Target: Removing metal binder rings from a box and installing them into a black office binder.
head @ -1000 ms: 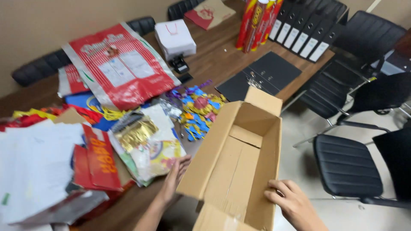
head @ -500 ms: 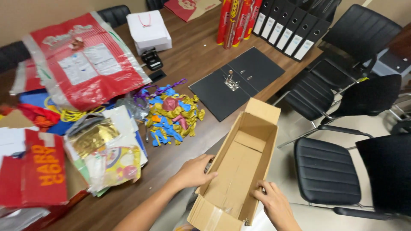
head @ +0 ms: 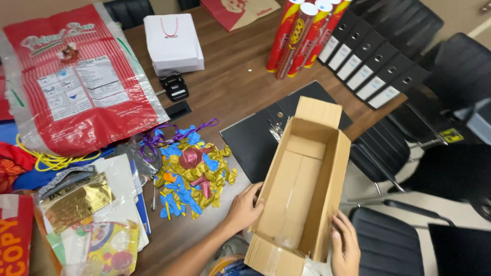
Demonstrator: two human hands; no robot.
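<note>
box: open brown box (head: 302, 184) at bench (head: 235, 82) edge | left hand (head: 244, 207) grip: holds box's left wall | right hand (head: 346, 246) grip: holds right wall | beside: balloon pile (head: 192, 171)

1. A brown wooden table (head: 240, 87) fills the middle and the 9 o'clock side, its grain running lengthwise.
2. Black office chairs (head: 409, 153) crowd the 3 o'clock side, one seat (head: 388, 243) at 5 o'clock.
3. More black chair backs (head: 130, 7) show at 12 o'clock, beyond the table's far edge.
4. Pale floor (head: 463, 217) shows between the chairs at 4 o'clock.
5. The light is even and soft.
</note>
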